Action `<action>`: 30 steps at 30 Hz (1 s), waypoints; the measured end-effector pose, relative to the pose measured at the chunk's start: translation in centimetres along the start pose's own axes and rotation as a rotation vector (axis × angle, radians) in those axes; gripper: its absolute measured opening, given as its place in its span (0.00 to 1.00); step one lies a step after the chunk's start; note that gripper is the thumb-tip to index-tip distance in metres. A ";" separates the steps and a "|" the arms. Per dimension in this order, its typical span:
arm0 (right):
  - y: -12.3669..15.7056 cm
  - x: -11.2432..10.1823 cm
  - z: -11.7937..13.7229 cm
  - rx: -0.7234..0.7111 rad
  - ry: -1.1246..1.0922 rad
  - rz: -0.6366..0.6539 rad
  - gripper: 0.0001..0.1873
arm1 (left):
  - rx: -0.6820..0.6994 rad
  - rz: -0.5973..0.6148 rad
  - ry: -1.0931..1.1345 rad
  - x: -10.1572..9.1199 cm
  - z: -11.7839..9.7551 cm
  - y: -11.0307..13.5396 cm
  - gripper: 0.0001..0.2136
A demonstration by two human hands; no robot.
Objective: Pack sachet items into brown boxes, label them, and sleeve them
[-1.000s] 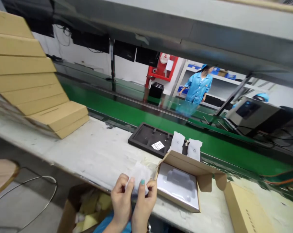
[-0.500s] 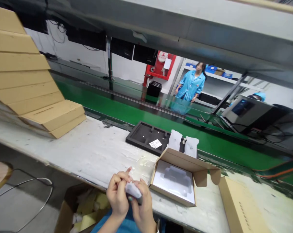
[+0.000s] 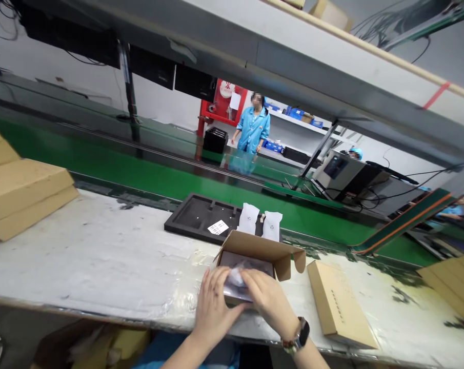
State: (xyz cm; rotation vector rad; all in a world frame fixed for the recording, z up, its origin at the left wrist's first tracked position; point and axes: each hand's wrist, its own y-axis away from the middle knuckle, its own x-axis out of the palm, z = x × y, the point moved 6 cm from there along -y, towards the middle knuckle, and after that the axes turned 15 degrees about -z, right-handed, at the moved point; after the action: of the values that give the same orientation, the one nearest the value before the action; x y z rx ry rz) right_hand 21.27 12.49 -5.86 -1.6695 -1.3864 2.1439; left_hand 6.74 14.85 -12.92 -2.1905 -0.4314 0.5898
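Both my hands are over the open cardboard box (image 3: 268, 245) on the workbench. A small packet in white wrapping (image 3: 236, 277) is between my left hand (image 3: 215, 302) and my right hand (image 3: 269, 294), low in the box opening. The fingers of both hands close in on it from either side; my palms hide much of it. Inside the box, a pale moulded insert (image 3: 232, 259) shows in part, looking shaded. Behind the box lies a black foam tray (image 3: 189, 218) with a white label sheet (image 3: 218, 227). Two white wrapped packets (image 3: 248, 219) rest at its right end.
A closed cardboard box (image 3: 341, 307) lies to the right, and stacked cartons (image 3: 24, 192) stand at the left. Beyond the bench runs a green conveyor (image 3: 147, 177). A shelf (image 3: 232, 46) hangs overhead. A person in a blue coat (image 3: 254, 128) stands across the line.
My hands have moved from in front of the bench edge to over the open box, bringing the white packet with them. The camera view has swung to the right.
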 end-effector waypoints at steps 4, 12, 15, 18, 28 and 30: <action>-0.3 2.9 -1.9 0.216 -0.121 0.215 0.23 | -0.026 0.021 -0.152 1.2 0.6 1.0 0.42; -2.3 4.6 -6.5 0.508 -0.428 0.379 0.13 | -0.057 0.050 -0.155 1.3 1.1 1.5 0.40; -1.8 4.9 -7.0 0.619 -0.353 0.271 0.13 | -0.051 0.038 -0.180 1.4 1.2 1.6 0.42; -1.1 5.3 -7.0 0.681 -0.324 0.230 0.12 | -0.052 0.048 -0.165 1.4 1.1 1.5 0.43; -2.0 5.5 -5.8 0.529 -0.045 0.275 0.09 | -0.137 0.099 -0.119 1.5 0.8 1.1 0.43; -2.1 5.2 -4.4 0.469 0.051 0.249 0.09 | -0.169 0.065 -0.038 0.9 0.8 0.8 0.38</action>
State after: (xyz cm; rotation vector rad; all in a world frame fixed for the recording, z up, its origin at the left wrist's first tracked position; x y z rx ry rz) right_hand 21.85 19.22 -8.16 -1.7497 -0.6129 2.2944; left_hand 7.16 15.28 -14.26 -2.3648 -0.4454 0.6511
